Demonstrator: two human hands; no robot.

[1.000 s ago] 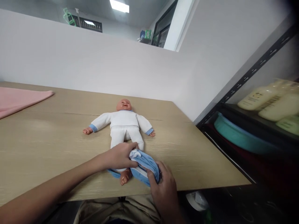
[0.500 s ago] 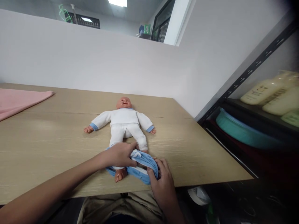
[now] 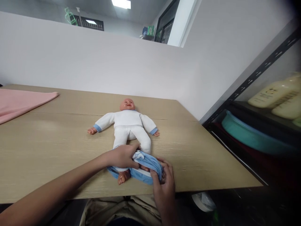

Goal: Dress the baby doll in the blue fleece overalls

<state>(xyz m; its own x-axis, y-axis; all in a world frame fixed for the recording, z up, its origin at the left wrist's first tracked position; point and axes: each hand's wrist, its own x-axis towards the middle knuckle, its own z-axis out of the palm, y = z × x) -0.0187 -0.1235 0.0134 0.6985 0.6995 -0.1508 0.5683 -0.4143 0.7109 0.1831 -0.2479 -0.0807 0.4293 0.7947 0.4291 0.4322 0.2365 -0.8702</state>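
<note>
A baby doll (image 3: 128,118) in white clothes with blue cuffs lies on its back, head away from me. Blue pants with a white lining (image 3: 147,161) are bunched around its lower legs. One doll foot (image 3: 123,177) sticks out below the fabric at the left. Toes of the other foot show inside the opening of the bunched cloth. My left hand (image 3: 124,156) lies across the lower legs, its thumb and fingers closed on the cloth's upper edge. On the right, my right hand (image 3: 164,175) pinches the bunched end of the pants between thumb and fingers.
A pink cloth (image 3: 25,102) lies on the wooden table (image 3: 58,138) at the far left. At the right a dark shelf holds cream-coloured bottles (image 3: 266,94) above a teal basin (image 3: 249,133). A white wall (image 3: 94,62) stands behind the table.
The doll's second foot now shows inside the opening of the blue pants. My right hand has shifted slightly around the cloth. The whole view has moved a little.
</note>
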